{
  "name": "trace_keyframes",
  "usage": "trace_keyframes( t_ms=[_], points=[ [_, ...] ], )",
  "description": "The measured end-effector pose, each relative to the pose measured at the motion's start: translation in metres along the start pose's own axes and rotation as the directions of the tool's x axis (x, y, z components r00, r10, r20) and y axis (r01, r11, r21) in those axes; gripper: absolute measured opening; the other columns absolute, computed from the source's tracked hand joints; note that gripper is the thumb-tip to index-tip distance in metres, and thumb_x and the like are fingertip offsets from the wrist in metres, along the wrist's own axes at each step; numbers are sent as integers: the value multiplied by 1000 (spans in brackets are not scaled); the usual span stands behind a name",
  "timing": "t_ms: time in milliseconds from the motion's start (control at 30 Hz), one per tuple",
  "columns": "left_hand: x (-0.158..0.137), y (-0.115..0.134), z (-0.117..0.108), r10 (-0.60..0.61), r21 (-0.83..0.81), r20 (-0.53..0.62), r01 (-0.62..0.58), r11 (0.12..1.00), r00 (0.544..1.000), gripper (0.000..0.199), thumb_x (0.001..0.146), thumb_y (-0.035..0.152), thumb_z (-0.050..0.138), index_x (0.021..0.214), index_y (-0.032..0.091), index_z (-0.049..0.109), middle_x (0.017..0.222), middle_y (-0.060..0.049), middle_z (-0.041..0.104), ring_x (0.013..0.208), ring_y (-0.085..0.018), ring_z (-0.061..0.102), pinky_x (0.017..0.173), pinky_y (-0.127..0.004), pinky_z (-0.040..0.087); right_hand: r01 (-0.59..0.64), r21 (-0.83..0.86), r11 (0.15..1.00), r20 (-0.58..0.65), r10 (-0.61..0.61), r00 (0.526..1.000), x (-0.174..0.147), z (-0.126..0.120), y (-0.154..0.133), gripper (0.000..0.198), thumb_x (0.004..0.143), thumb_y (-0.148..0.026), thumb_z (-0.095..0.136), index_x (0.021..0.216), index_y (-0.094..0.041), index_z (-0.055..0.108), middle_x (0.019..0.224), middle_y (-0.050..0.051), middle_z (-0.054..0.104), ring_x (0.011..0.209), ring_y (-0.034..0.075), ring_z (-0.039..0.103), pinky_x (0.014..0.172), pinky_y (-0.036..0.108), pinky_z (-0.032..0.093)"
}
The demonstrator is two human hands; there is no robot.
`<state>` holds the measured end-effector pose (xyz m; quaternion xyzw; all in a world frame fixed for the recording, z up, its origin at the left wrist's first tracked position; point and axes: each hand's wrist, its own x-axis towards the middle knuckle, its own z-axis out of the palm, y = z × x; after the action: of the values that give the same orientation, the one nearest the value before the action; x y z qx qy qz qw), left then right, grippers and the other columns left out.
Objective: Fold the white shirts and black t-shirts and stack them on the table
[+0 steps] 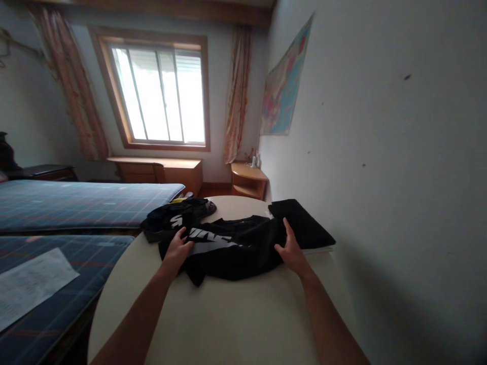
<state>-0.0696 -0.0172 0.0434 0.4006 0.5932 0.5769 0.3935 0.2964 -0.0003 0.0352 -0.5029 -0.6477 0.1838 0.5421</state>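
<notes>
A black T-shirt (243, 253) with large white and grey lettering is spread between my hands on the round table. My left hand (178, 252) grips its left side, thumb on top and the other fingers partly hidden. At the right side of the cloth, my right hand (292, 252) holds the edge, its thumb over the fabric and index finger pointing up. Just behind the left part lies a crumpled heap of dark clothing (173, 215) with white print and a bit of yellow. A folded black cloth pile (300, 223) lies to the right, beyond my right hand.
The pale round table (243, 324) stands close to the white wall (399, 203) on the right. Beds with blue plaid mattresses (87, 203) are at the left, one bearing a printed sheet of paper (36, 284). A wooden corner shelf (249, 172) stands behind the table.
</notes>
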Motion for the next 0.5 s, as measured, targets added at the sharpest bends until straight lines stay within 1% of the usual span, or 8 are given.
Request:
trace_keyframes(
  t_ms=[67, 133, 167, 233, 300, 367, 433, 500],
  points=[
    [3, -5, -3, 112, 254, -65, -93, 963, 992, 66, 75, 12, 64, 139, 10, 46, 109, -15, 70, 96, -24, 69, 83, -29, 52, -46, -71, 996, 0, 46, 999, -2, 1, 4, 90, 68, -27, 62, 151, -21, 27, 151, 13, 40, 133, 27, 45, 111, 46, 37],
    [5, -10, -8, 213, 462, -87, -150, 874, 973, 58, 79, 20, 65, 134, 13, 51, 112, -16, 69, 103, -27, 67, 90, -34, 49, -116, -107, 987, -19, 114, 993, -2, 1, 5, 85, 70, -32, 63, 148, -21, 33, 136, 14, 54, 103, 25, 64, 94, 44, 50],
    [6, -11, -10, 241, 527, -86, -161, 835, 967, 54, 80, 24, 65, 131, 14, 54, 110, -16, 70, 103, -28, 67, 90, -35, 49, -145, -115, 983, -41, 141, 989, -1, -1, 5, 79, 70, -34, 64, 144, -20, 40, 127, 13, 59, 91, 23, 66, 87, 43, 53],
    [6, -10, -14, 253, 566, -90, -159, 809, 963, 46, 79, 30, 66, 122, 16, 60, 100, -13, 72, 99, -29, 68, 86, -36, 50, -173, -108, 979, -105, 162, 981, 1, -4, 3, 62, 71, -38, 64, 128, -18, 55, 109, 11, 66, 81, 22, 66, 80, 41, 54],
    [5, -5, -16, 226, 481, -98, -152, 863, 969, 36, 78, 32, 66, 110, 16, 66, 92, -9, 73, 94, -27, 69, 81, -32, 51, -178, -69, 982, -189, 163, 968, 4, -8, 0, 47, 71, -43, 64, 110, -17, 65, 96, 10, 69, 85, 24, 65, 81, 40, 52],
    [3, 1, -15, 163, 276, -104, -129, 952, 981, 33, 79, 34, 64, 106, 15, 68, 89, -7, 72, 89, -24, 69, 75, -28, 52, -174, 0, 985, -270, 167, 948, 6, -13, -5, 42, 72, -46, 65, 101, -15, 68, 94, 12, 70, 90, 26, 65, 84, 40, 51],
    [0, 8, -12, 69, 18, -68, -68, 998, 995, 39, 81, 33, 62, 116, 15, 65, 88, -6, 72, 84, -21, 70, 70, -26, 53, -164, 66, 984, -322, 176, 930, 8, -16, -10, 44, 76, -48, 62, 103, -14, 70, 99, 13, 71, 94, 26, 65, 87, 41, 50],
    [-3, 11, -8, 10, -179, 20, -6, 984, 1000, 52, 80, 27, 64, 130, 17, 57, 96, -6, 73, 82, -19, 70, 66, -24, 53, -151, 96, 984, -341, 175, 923, 8, -16, -12, 48, 79, -46, 58, 114, -15, 68, 107, 12, 71, 97, 26, 66, 88, 42, 51]
  ],
)
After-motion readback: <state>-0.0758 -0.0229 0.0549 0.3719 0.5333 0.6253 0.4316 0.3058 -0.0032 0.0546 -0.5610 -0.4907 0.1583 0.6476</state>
